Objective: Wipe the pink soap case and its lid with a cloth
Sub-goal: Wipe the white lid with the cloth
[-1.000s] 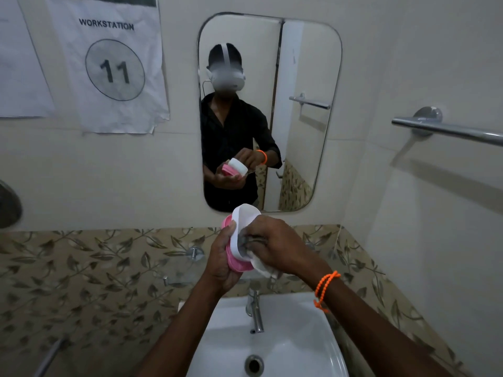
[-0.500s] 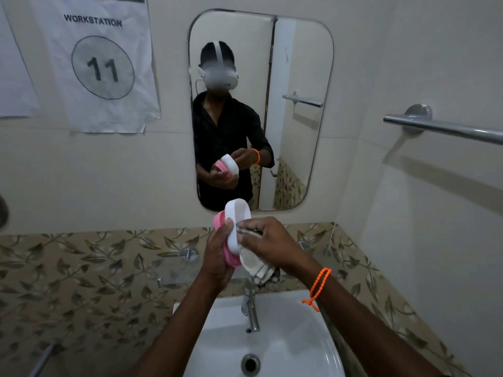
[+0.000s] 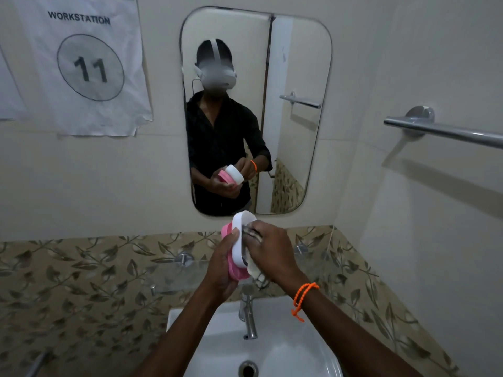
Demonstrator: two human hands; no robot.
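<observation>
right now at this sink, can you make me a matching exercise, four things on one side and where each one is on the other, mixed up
Things:
1. pink soap case
2. cloth
3. orange bracelet
4. faucet

Places:
A. around the right wrist
B. over the white basin, below both hands
C. gripped in the left hand, with the white lid
D. bunched in the right hand, pressed into the white lid

Pairs: 1-C, 2-D, 3-A, 4-B
</observation>
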